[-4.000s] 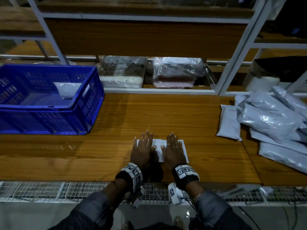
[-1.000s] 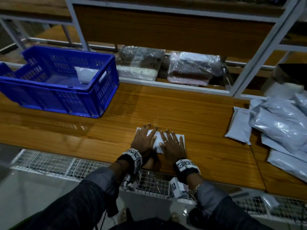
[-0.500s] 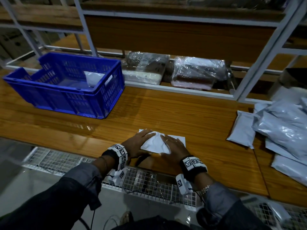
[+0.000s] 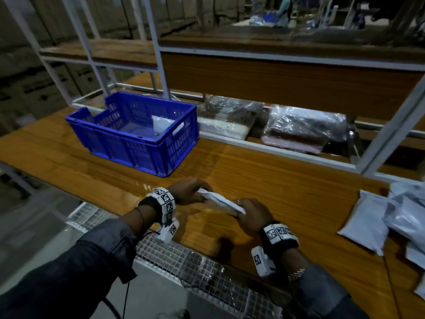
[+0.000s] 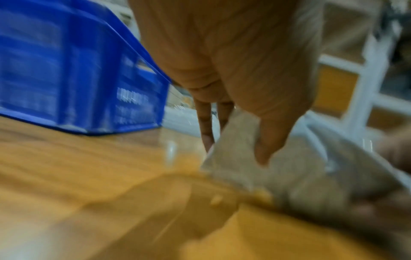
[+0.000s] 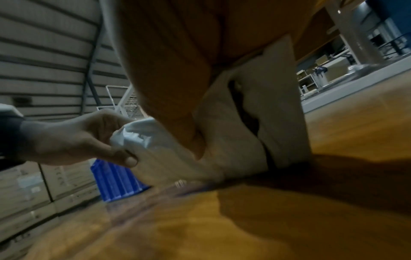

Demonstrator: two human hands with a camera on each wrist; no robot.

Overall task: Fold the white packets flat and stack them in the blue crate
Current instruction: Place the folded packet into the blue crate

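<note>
We hold the folded packet just above the surface, left hand and right hand each pinching an end; fold apparently done (wrist views blurred), next: carry left into the blue crate, onto the packet there.

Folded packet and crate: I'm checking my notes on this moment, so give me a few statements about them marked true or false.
1. Both hands hold the folded packet off the table. True: the left hand pinches one end and the right hand the other.
2. The crate holds no packet yet. False: one white packet lies inside it.
3. The crate stands left of the hands. True.
4. The unfolded packets are piled beside the crate. False: they lie at the table's far right.
5. The left hand lies flat on the table. False: its fingers are curled round the packet.
</note>
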